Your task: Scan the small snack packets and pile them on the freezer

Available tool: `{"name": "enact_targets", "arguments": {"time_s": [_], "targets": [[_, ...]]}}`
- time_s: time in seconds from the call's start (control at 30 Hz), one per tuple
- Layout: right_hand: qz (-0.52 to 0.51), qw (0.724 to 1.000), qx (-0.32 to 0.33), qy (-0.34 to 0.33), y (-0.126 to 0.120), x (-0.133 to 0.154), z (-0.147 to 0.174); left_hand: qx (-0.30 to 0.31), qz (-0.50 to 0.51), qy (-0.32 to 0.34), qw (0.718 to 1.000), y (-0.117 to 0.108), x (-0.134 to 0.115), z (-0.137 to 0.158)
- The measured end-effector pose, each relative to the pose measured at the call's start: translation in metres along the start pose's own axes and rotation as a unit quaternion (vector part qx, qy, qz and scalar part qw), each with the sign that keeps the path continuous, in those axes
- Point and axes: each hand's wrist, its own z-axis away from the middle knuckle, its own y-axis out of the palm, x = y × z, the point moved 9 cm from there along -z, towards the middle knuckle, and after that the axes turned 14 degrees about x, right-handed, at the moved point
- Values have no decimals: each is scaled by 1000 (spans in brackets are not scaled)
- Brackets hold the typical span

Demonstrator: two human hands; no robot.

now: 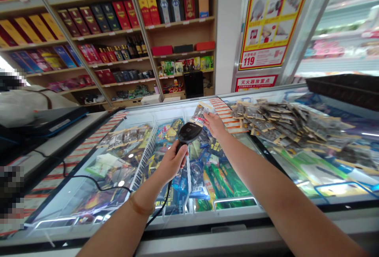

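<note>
My left hand (173, 160) is wrapped round the handle of a black barcode scanner (189, 131), its cable hanging down past my wrist. The scanner's head points away from me, at a small packet (199, 113) with clear film and a pale card edge. My right hand (213, 124) grips that packet by its right side, just beyond the scanner. Both hands are above the glass lid of a chest freezer (118, 194). To the right of my right hand lies a heap of similar packets (275, 120) on the glass.
Bagged frozen goods (225, 178) show through the glass, parted by white wire dividers (145, 154). A flat row of packets (126, 136) lies at left. A black tray (346, 91) stands at back right. Shelves of boxes (106, 16) line the wall. The scanner's cable (97, 188) trails left.
</note>
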Motion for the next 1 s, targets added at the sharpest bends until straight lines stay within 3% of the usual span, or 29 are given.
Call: {"name": "enact_targets", "arguments": {"time_s": [0.37,0.53,0.63,0.73,0.87,1.0], "targets": [[11,1000,-8,1,-7,-5,-3,-15,11,-4,1000,-4,3,0],[44,997,-30,54,2,-21,0,-135,14,-31,990,-46,-7,8],[58,994,-10,93,34,-39,-3,-210,22,-45,976,-91,-21,23],[71,988,4,136,81,-66,-11,-289,-2,-49,956,-146,-32,52],[96,978,20,184,161,-112,-23,-383,-4,-69,921,-212,-31,109],[133,966,46,218,243,-160,-33,-429,23,-66,900,-248,-29,157]]}}
